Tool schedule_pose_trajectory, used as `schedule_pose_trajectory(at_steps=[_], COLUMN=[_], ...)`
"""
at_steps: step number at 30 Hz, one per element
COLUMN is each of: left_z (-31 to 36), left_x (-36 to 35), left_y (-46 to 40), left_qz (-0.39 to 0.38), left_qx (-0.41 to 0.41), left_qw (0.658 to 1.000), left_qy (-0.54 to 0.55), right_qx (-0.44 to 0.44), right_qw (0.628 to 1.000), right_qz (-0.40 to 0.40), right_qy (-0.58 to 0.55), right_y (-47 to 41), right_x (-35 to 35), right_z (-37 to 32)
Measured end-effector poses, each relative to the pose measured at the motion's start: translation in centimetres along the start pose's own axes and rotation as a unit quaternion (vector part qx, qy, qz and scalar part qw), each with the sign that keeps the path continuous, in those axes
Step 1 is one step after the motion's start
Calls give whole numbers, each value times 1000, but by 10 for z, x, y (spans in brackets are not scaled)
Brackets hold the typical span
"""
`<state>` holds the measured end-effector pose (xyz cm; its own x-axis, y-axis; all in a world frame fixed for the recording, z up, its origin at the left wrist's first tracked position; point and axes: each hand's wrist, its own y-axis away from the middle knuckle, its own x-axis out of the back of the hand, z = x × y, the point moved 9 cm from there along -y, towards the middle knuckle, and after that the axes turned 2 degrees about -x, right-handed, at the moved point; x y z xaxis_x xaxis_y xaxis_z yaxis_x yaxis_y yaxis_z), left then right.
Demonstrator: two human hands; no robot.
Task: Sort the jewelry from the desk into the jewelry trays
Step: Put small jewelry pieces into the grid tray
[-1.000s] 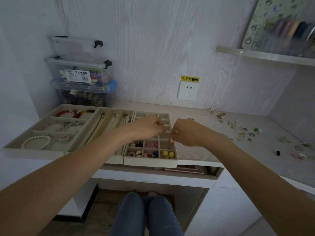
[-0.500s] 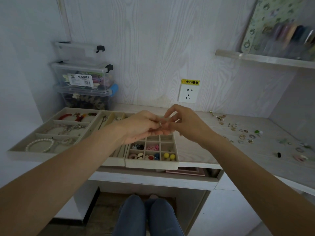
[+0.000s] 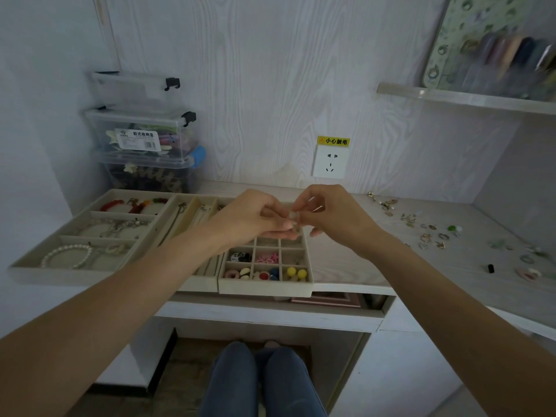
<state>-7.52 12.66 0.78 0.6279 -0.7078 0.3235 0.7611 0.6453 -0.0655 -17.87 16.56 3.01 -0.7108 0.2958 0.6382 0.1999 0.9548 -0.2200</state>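
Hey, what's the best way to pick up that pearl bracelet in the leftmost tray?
Pinch the pearl bracelet at its near arc, coming straight down from above. It lies flat as an open loop on the tray floor, so a fingertip can likely slip inside the ring and a thumb outside. The tray walls block a sideways approach.

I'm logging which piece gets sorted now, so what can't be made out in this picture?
- Small item pinched between left hand and right hand: too small, fingers cover it.
- Rear cells of the grid tray: hidden behind both hands.
- Loose jewelry on the desk, far right: blurred, tiny.
- Shelf items: cut off by the edge.
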Motion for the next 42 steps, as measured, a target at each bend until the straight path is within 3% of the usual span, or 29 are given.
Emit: schedule_pose_trajectory(at_steps=[8,14,20,34,42], left_z=[1,-7,-8,-29,-36], left_x=[6,-5,-10,-29,-30], left_y=[-5,-7,-12,-26,-34], left_qz=[25,-4,0,-86,-73], left_qx=[-44,-47,-66,4,62], left_qw=[976,964,937,917,910], left_qy=[-210,-263,-343,-389,-404], right_qx=[-11,34,67,73,33], right_qw=[996,970,957,922,913], right_qz=[-37,-71,-81,-139,-170], right_qy=[76,229,269,354,370], right_y=[4,6,9,10,3], right_x=[0,-10,-19,-41,-49], right_z=[7,5,6,7,16])
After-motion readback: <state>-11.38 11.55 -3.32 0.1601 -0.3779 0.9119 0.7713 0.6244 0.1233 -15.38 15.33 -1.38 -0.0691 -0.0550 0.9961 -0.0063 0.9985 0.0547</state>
